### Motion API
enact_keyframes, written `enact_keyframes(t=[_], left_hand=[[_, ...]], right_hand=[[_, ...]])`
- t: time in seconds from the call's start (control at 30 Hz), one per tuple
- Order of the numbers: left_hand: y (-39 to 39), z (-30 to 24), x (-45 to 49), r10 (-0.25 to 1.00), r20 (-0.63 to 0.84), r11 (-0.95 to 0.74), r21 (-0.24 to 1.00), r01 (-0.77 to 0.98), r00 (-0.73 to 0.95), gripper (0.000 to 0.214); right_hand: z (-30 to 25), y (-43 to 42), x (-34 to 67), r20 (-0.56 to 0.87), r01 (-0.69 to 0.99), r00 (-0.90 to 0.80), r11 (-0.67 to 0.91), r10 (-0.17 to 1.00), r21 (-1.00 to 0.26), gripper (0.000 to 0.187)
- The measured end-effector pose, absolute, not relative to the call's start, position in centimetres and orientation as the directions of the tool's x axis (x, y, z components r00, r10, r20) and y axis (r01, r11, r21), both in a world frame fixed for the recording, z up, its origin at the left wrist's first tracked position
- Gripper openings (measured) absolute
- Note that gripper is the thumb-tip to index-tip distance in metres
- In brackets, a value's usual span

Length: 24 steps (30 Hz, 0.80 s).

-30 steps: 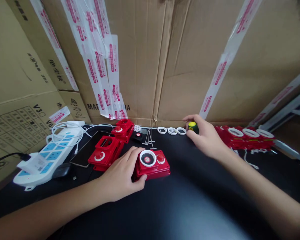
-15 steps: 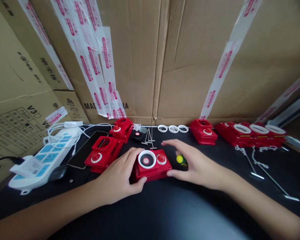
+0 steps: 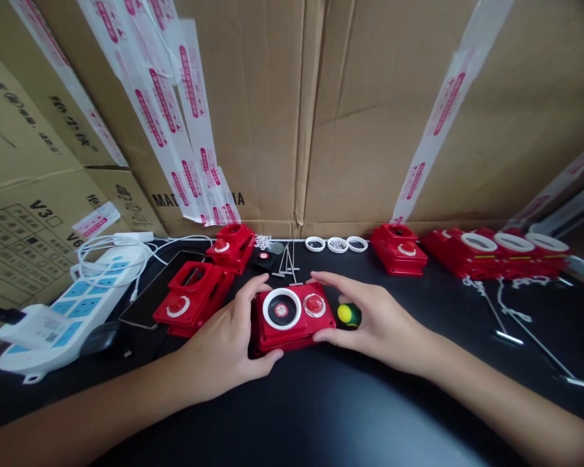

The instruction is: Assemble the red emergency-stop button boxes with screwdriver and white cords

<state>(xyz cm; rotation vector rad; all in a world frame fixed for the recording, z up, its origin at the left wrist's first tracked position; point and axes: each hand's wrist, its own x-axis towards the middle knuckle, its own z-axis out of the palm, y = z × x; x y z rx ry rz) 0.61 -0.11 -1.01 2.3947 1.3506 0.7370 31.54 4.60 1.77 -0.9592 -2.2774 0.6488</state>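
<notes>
Right hand (image 3: 382, 321) moved in holding green handle (image 3: 353, 316), fingertips on red box (image 3: 299, 328) gripped by left hand (image 3: 222, 340)

Your right hand (image 3: 370, 318) hides part of the yellow-and-green handle (image 3: 346, 314); your forearms (image 3: 506, 389) are cut off sideways; the left carton (image 3: 53, 185)'s smallest print is blurred.

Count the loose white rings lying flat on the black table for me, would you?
3, in a row near the foot of the cardboard: the left ring, the middle ring and the right ring. Others could be hidden from this view.
</notes>
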Motion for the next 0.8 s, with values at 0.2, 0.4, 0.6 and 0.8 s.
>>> enact_keyframes(t=[0.2,0.4,0.6,0.8], left_hand=[[0.1,-1.7,0.5,0.877,0.278,-0.479,0.554,0.681,0.391,0.116],[0.3,-1.3,0.4,0.883,0.233,-0.466,0.546,0.696,0.408,0.098],[0.2,-1.0,0.2,0.886,0.201,-0.457,0.531,0.714,0.417,0.085],[0.3,-0.5,0.3,0.865,0.213,-0.497,0.498,0.711,0.455,0.078]], right_hand=[[2.7,4.7,32.1,0.378,0.456,-0.533,0.633,0.757,-0.625,0.084],[5.6,6.3,35.1,0.406,0.591,-0.35,0.536,0.844,-0.603,0.079],[5.6,8.6,37.5,0.206,0.811,-0.368,0.422,0.907,-0.406,0.077],[4.5,9.7,38.7,0.058,0.866,-0.376,0.374,0.925,-0.333,0.084]])
